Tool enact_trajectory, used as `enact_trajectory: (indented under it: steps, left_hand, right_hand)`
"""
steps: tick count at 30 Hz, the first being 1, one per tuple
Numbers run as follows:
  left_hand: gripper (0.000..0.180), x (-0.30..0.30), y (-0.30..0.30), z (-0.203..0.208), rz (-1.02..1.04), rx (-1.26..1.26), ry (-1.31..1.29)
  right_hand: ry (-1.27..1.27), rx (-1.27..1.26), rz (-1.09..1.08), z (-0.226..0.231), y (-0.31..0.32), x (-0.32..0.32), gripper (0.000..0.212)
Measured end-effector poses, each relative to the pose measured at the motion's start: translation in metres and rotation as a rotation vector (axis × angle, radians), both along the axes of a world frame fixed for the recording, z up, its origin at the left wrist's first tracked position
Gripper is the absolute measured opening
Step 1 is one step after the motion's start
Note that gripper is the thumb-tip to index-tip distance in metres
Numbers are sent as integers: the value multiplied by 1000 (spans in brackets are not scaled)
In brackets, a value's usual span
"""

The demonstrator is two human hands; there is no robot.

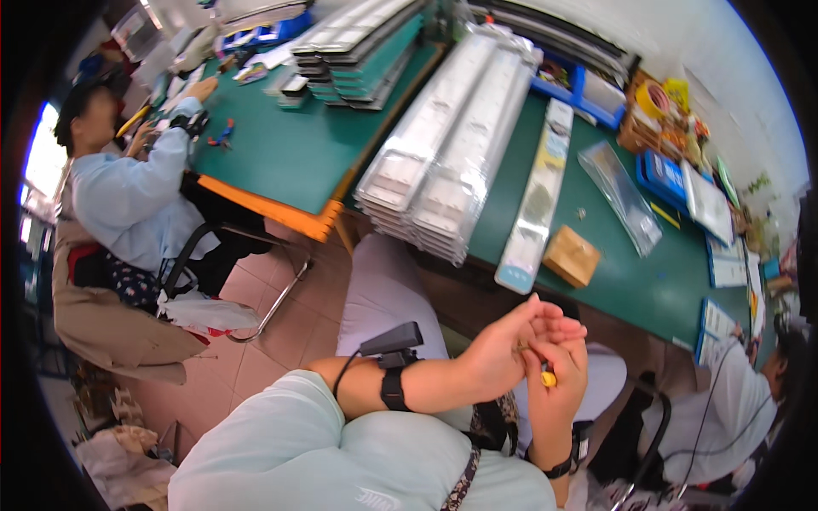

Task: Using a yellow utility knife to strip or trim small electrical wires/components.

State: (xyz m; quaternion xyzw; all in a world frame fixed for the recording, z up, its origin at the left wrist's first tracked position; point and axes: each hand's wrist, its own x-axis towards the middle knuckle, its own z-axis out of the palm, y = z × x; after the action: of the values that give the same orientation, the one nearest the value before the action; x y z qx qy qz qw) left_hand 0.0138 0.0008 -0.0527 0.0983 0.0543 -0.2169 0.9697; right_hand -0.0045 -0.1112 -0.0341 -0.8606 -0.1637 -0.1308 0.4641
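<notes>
In front of my body, my left hand point(503, 347) is cupped with its palm turned up and its fingers loosely bent, apart from the thumb. My right hand point(562, 362) is against it, its fingers closed round a small object with a rounded yellow end point(548, 378); the rest of that object is hidden in the grip. Right fingertips reach into the left palm, where something tiny may lie, too small to name. Beyond the hands, a small brown cardboard box point(572, 256) and a long narrow white package point(538, 200) rest on the green table point(630, 285).
Stacks of long plastic-wrapped packages point(443, 153) stand left of the white package. A clear plastic bag point(620, 196) lies to the right. Blue bins point(588, 89) and a yellow tape roll point(653, 99) are at the back. People sit at left point(128, 187) and right point(724, 417).
</notes>
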Motion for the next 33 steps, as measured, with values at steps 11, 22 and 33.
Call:
enact_trajectory:
  steps: [11,22,33]
  left_hand:
    - [39,-1,-1,9,-53,-17,-47]
    - [41,-2,-1,11,-52,8,31]
    - [40,-2,-2,12,-66,25,56]
  right_hand:
    - [-123,79,22,-7,-6,-4,16]
    - [-102,116,2,-4,-6,-6,17]
    - [-107,162,6,-7,-10,-3,17]
